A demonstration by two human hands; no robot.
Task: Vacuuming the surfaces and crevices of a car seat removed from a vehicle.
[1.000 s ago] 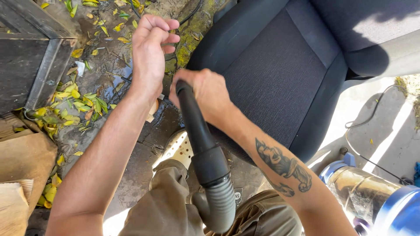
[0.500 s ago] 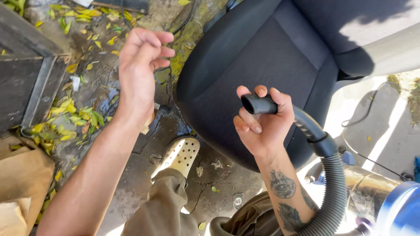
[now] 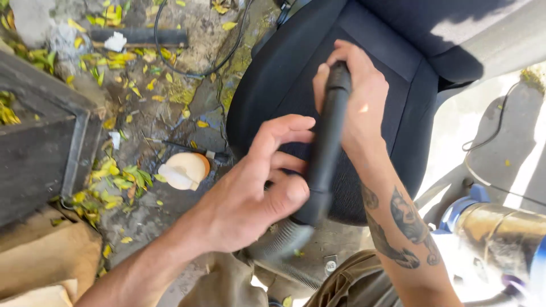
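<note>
You see yellow leaves strewn on the ground, a white bottle, a black cable, a dark crate.

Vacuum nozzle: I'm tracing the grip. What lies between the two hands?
Head view: only the black nozzle tube itself lies between the right hand near its tip and the left hand lower down.

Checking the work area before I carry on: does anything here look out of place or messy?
Yes. The black car seat sits outdoors on dirty ground strewn with yellow leaves, beside a loose cable.
</note>
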